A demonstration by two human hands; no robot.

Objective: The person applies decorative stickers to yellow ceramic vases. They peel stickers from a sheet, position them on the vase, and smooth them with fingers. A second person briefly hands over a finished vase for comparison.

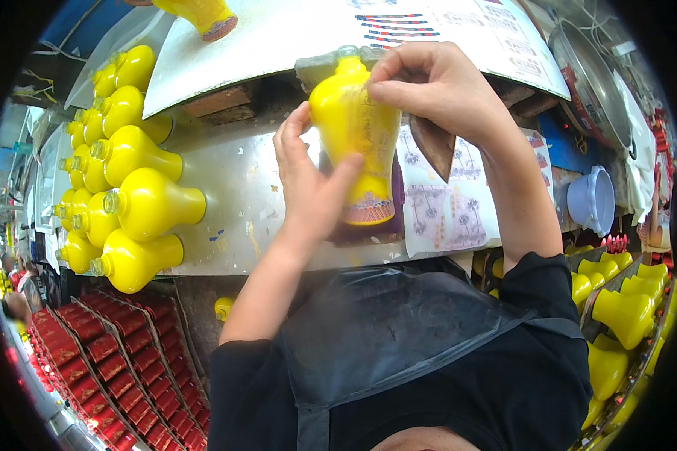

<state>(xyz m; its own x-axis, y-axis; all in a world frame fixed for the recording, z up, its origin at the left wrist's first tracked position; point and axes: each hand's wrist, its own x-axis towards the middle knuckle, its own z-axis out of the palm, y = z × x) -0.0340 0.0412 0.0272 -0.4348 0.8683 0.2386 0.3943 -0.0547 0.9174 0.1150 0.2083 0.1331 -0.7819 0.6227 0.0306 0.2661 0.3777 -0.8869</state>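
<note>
A glossy yellow bottle [347, 128] with a clear glass neck leans upright-tilted before me, its neck at a grey padded rest [316, 71]. My left hand [308, 173] steadies its left side, thumb across the front and fingers curled at the edge. Over the bottle's right face lies a thin see-through decal [368, 124] with dark lettering; a patterned band rings the base. My right hand [421, 86] is closed, thumb and forefinger pinched at the decal's upper edge. Out of its palm hangs a flat brown wedge-shaped piece [434, 146], partly hidden by the fingers.
Several yellow bottles [162, 203] lie stacked on the metal bench at left. Decal sheets [447, 214] rest to the right, beside a lavender bucket [590, 199]. A white board [278, 37] holds striped strips [399, 26]. Red boxes [120, 361] and racked yellow bottles [624, 316] flank me.
</note>
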